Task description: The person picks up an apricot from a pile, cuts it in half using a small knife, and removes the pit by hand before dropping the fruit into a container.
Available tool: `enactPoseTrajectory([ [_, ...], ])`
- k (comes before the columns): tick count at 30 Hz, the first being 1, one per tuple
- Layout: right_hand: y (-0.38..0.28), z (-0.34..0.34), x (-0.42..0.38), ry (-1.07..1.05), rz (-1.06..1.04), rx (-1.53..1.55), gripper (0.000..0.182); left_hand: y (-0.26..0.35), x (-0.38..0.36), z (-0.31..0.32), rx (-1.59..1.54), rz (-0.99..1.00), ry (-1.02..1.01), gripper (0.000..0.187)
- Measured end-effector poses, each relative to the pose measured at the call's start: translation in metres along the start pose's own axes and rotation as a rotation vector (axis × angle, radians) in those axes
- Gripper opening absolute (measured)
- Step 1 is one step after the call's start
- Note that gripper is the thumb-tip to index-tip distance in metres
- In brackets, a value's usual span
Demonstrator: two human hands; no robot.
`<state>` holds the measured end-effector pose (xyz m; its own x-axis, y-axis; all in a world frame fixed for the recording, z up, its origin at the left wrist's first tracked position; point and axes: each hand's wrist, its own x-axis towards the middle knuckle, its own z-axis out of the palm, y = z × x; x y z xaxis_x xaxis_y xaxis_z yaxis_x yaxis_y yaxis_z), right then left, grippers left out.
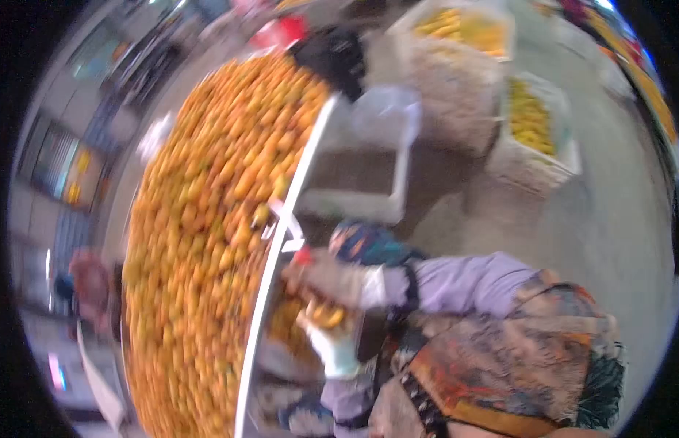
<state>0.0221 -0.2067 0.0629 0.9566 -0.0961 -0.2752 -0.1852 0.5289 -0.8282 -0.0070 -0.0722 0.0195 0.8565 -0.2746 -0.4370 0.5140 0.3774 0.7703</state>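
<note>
My left hand [332,347], in a pale white glove, closes around an orange-yellow fruit [328,315] beside the white table edge. Just above it in the view, my right hand [328,281] is closed, with a small red piece [303,255] showing at its fingertips. What that red piece belongs to is blurred. More orange fruit [287,321] lies below my hands, partly hidden by them. A heap of orange fruit [215,219] covers the surface beyond the white edge [261,321], and a white strip [285,223] hangs over that edge.
An open pale crate [401,182] stands beside the table. Farther off are a white crate of yellow fruit [533,171] and stacked crates [456,91]. A dark shape [332,58] and a red container [281,31] are at the heap's far end. A person [91,288] is across the heap.
</note>
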Motion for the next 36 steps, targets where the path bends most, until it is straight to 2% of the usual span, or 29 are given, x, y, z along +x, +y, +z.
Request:
enactPoseTrajectory([
  [1, 0.018, 0.000, 0.017, 0.002, -0.036, 0.027, 0.022, 0.001, -0.003, 0.005, 0.013, -0.014, 0.064, 0.056],
  [2, 0.015, 0.003, 0.015, -0.040, -0.025, 0.064, 0.021, -0.004, -0.002, -0.002, 0.177, 0.131, 0.057, 0.049],
  [3, 0.008, 0.004, 0.012, -0.066, -0.024, 0.100, 0.021, 0.001, -0.006, 0.003, 0.147, 0.125, 0.062, 0.046],
  [4, 0.009, 0.006, 0.014, -0.121, -0.047, 0.167, 0.020, -0.001, 0.001, -0.012, 0.170, 0.156, -0.098, 0.047],
  [7, 0.001, 0.012, 0.012, -0.164, -0.066, 0.308, 0.021, 0.004, -0.004, -0.011, 0.183, 0.140, -0.144, 0.061],
  [9, 0.000, 0.017, 0.008, -0.169, -0.078, 0.274, 0.025, 0.004, -0.009, -0.008, 0.168, 0.136, -0.084, 0.058],
  [11, 0.000, 0.021, 0.003, -0.214, -0.023, 0.299, 0.028, 0.004, -0.009, -0.010, 0.122, 0.110, -0.154, 0.057],
  [13, 0.000, 0.025, -0.003, -0.188, -0.027, 0.267, 0.030, 0.001, -0.012, -0.009, 0.055, 0.081, -0.092, 0.054],
  [15, 0.003, 0.026, -0.005, -0.215, -0.049, 0.157, 0.032, -0.002, -0.011, -0.016, 0.035, 0.089, -0.196, 0.051],
  [19, 0.005, 0.029, -0.013, -0.248, 0.032, 0.125, 0.032, -0.011, -0.008, -0.026, 0.026, 0.045, -0.087, 0.048],
  [21, 0.012, 0.027, -0.012, -0.283, 0.077, 0.238, 0.032, -0.016, -0.008, -0.031, 0.160, 0.068, -0.066, 0.047],
  [23, 0.021, 0.023, -0.002, -0.213, 0.184, 0.396, 0.032, -0.018, -0.008, -0.027, 0.172, 0.067, -0.038, 0.047],
  [25, 0.025, 0.025, 0.000, -0.216, 0.166, 0.379, 0.031, -0.017, -0.006, -0.027, 0.186, 0.070, -0.004, 0.047],
  [27, 0.025, 0.032, 0.000, -0.115, 0.083, 0.285, 0.031, -0.016, -0.006, -0.031, 0.018, 0.058, -0.146, 0.042],
  [28, 0.026, 0.034, 0.003, -0.088, 0.106, 0.318, 0.029, -0.018, -0.003, -0.036, 0.020, 0.062, -0.141, 0.042],
  [30, 0.030, 0.033, 0.010, -0.081, 0.097, 0.256, 0.031, -0.023, 0.004, -0.051, -0.456, -0.067, -0.308, 0.037],
  [31, 0.033, 0.033, 0.014, -0.070, 0.087, 0.193, 0.033, -0.023, 0.003, -0.051, -0.451, -0.054, -0.304, 0.037],
  [33, 0.039, 0.038, 0.024, -0.022, 0.083, 0.210, 0.034, -0.021, 0.002, -0.047, -0.173, 0.023, -0.170, 0.036],
  [34, 0.037, 0.041, 0.026, -0.024, 0.110, 0.192, 0.034, -0.012, 0.004, -0.042, -0.315, -0.075, -0.188, 0.034],
  [36, 0.033, 0.046, 0.034, -0.033, 0.130, 0.177, 0.033, -0.003, 0.009, -0.046, -0.367, -0.075, -0.167, 0.031],
])
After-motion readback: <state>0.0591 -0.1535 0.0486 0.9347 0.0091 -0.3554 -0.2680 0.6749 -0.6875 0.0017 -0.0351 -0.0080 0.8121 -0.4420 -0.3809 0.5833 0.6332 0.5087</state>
